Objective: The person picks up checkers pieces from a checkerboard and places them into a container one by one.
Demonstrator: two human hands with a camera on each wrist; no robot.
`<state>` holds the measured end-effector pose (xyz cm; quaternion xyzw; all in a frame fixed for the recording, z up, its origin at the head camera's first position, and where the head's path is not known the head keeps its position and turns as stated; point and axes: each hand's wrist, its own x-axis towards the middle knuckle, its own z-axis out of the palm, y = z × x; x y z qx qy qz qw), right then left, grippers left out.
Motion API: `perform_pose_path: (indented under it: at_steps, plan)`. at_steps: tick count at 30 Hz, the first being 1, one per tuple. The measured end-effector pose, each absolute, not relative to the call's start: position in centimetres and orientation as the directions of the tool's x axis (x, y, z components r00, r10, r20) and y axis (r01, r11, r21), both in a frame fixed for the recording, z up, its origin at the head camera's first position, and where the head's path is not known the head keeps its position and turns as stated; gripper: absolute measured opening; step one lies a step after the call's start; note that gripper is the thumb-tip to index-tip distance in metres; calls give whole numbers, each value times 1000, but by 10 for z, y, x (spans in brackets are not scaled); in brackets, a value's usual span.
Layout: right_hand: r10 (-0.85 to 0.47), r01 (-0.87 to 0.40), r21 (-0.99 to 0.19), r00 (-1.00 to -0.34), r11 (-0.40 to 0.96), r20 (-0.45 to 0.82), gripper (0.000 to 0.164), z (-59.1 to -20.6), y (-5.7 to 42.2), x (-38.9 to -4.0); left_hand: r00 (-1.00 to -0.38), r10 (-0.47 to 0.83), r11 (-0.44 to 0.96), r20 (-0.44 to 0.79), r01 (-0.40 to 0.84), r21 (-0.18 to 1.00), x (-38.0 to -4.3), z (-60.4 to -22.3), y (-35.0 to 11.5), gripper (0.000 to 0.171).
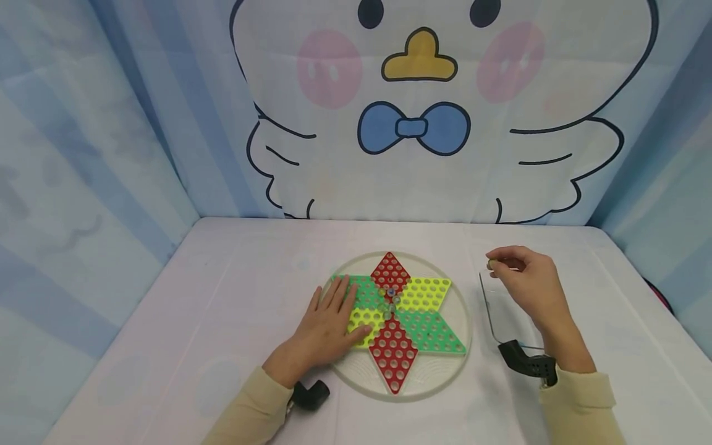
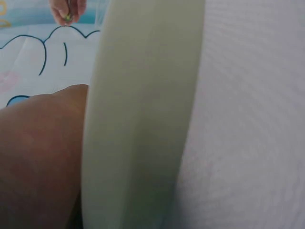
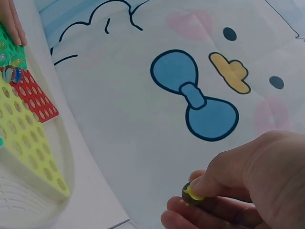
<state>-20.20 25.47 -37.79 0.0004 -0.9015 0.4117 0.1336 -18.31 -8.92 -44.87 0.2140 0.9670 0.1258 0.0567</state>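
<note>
A round cream Chinese checkers board (image 1: 356,377) with a red, yellow and green star of holes lies on the table. Several glass marbles (image 1: 390,304) sit near the star's centre. My left hand (image 1: 334,327) rests flat on the board's left side, fingers straight, over green and yellow points. To the right of the board, my right hand (image 1: 525,281) is raised and pinches a marble (image 3: 192,193) with a yellow swirl between thumb and fingers. The left wrist view mostly shows the board's cream rim (image 2: 143,119).
Under the right hand stands a clear container (image 1: 486,309), its outline partly hidden by the hand and wrist camera. The white-covered table (image 1: 233,296) meets a curtain (image 1: 411,179) with a cartoon bird at the back; more curtains hang at both sides.
</note>
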Motion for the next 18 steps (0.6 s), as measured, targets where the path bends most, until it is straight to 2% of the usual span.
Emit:
perform_pose_path:
  at_steps: [11,18]
  plan:
    - [88,-26,-663,-987,748,138,25,-383,263,-203,-901,430,876,-51,403,266,-182,-448,-89,86]
    - [76,52,-649,-997,759,9,29,-386,265,-207,-900,432,875,-51,405,263,-182,-448,-90,86]
